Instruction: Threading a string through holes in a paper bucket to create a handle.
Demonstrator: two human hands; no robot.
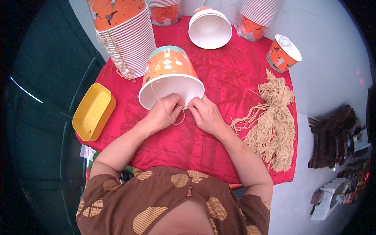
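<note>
An orange paper bucket (168, 66) with a white inside lies tipped on the table, its mouth facing me. At the near rim, the fingers of my left hand (166, 111) are closed on a thin beige string (171, 118). That string loops over the left hand and up to the bucket's left side. Close beside it, my right hand (207, 115) pinches the string at the same stretch of rim. The fingertips partly hide the spot where string and rim meet, so I cannot tell whether it passes through a hole.
A tall stack of nested buckets (131, 43), strings hanging on its side, stands back left. A yellow plastic basket (94, 111) sits left. Beige string bundle (274, 121) lies right, below a small orange tub (284, 53). White-lined buckets (210, 29) rest at the back of the red tablecloth (231, 70).
</note>
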